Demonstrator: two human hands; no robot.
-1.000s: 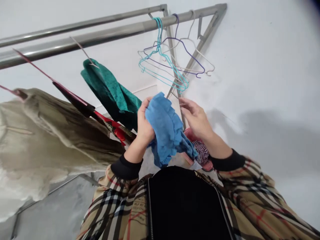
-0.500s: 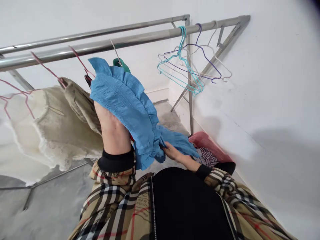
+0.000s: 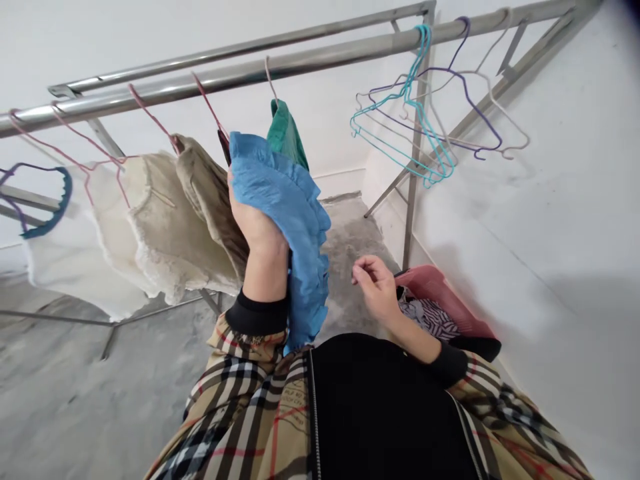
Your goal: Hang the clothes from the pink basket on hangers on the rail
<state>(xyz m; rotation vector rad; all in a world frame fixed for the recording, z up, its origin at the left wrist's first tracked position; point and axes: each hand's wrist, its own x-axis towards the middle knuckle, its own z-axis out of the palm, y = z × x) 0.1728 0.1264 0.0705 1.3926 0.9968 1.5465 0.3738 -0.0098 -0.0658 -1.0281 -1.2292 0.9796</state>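
Observation:
My left hand [image 3: 256,230] is raised and shut on a blue ruffled cloth garment [image 3: 295,213], which hangs down past my wrist to my chest. My right hand [image 3: 376,287] is apart from the cloth, with its fingers curled and nothing visible in them. It is nearest a pink plastic basket [image 3: 440,287], whose rim is partly hidden. Black-and-white striped clothing [image 3: 427,319] lies in the basket.
A steel drying rack [image 3: 250,70] stands ahead with coloured wire hangers [image 3: 415,113] at its right. Beige fleece [image 3: 173,227], white [image 3: 75,257] and green [image 3: 285,133] garments hang from it. A white wall [image 3: 560,220] runs along the right, above a concrete floor [image 3: 100,380].
My right hand has let go of the blue cloth and moved toward the basket. My left hand now holds the cloth alone, and the cloth hangs narrower. The rack sits further right in view.

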